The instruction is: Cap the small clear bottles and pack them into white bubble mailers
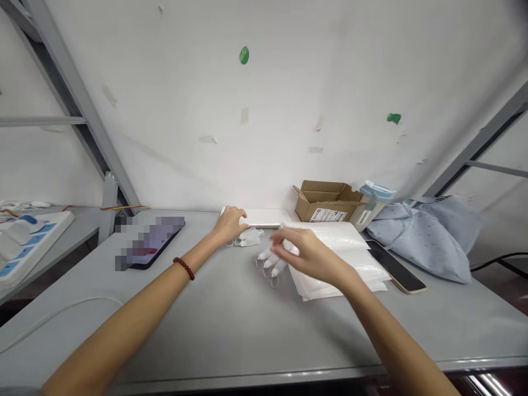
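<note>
My left hand (230,223), with a dark red bead bracelet (184,268) on its wrist, is at the left end of a flat white box (270,218) against the wall. Its thumb and forefinger are apart, and nothing shows between them. In front of it lie several small white pieces with thin loops (249,237). My right hand (303,247) is over the left edge of some white plastic bags (346,258). Its fingers are curled but parted, slightly blurred, and hold nothing I can see. Beside those fingertips lie more white looped pieces (278,268).
At the back right stand an open cardboard box (325,201) and a cup with a blue lid (375,201). A dark phone (396,267) and a light blue cloth bag (429,236) lie right. Another phone (159,239), partly pixelated, and a white cable (61,311) lie left.
</note>
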Motion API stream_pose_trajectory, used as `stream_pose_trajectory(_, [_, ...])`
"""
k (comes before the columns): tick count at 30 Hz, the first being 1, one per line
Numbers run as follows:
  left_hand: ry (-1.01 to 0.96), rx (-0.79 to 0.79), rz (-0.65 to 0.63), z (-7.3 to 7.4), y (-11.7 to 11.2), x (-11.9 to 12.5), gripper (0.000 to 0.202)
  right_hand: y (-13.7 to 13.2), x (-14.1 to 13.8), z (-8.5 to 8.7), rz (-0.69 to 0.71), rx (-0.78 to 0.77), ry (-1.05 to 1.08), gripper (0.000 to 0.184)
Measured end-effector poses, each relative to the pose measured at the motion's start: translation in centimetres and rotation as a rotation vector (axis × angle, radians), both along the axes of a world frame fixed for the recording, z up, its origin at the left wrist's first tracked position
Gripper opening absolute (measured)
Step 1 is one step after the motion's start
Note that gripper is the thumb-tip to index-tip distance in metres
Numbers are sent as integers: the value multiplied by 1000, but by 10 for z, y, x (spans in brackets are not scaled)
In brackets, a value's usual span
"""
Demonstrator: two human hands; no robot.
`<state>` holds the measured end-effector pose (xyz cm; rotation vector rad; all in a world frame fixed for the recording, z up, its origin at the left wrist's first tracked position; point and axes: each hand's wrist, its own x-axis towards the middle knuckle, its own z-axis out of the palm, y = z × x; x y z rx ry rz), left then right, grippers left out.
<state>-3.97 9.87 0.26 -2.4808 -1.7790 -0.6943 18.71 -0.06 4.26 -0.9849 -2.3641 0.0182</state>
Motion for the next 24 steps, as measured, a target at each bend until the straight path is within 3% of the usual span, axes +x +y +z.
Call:
stream_pose_trajectory(6, [124,-22,-47,-7,11,3,21,48,29,-29,-259,258,35,11])
stream_pose_trajectory(11, [158,-3,44,-5,8,7,25,59,50,-43,-322,279,174,10])
stream_pose_trajectory(18, [120,77,161,15,-21,4,26,51,37,-39,-340,362,162,13])
stream_pose_trajectory(22, [-69,171,212,3,-49,-4,23,36,25,-35,-263,474,197,23])
stream_pose_trajectory(24, [-134,261,156,-7,-60,-5,21,25,15,-32,-147,505,174,28])
